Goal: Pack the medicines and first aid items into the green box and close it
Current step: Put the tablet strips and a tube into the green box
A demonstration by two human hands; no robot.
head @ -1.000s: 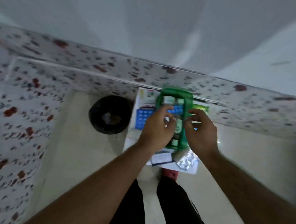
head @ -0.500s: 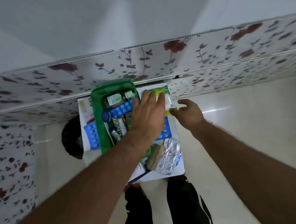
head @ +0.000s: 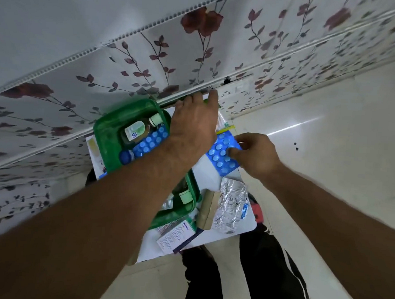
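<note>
The green box [head: 106, 130] stands open on a small white table [head: 213, 180]. Inside it lie a brown bottle [head: 135, 129] and a blue blister strip [head: 150, 142]. My left hand [head: 193, 126] reaches across the box, palm down, with its fingertips over a green packet [head: 207, 101] at the table's far edge by the wall. Its grip is hidden. My right hand [head: 255, 154] pinches the edge of a second blue blister pack [head: 219, 155], which lies flat on the table to the right of the box.
A silver foil strip [head: 231, 206], a brown carton [head: 208, 209] and a white medicine carton [head: 176, 234] lie on the table's near side. A flower-patterned wall [head: 150, 62] runs right behind the table. My legs [head: 266, 267] stand close to its front edge.
The view has swung and come closer. My left hand went from the box to the far right edge. My right hand came down onto the blue blister pack.
</note>
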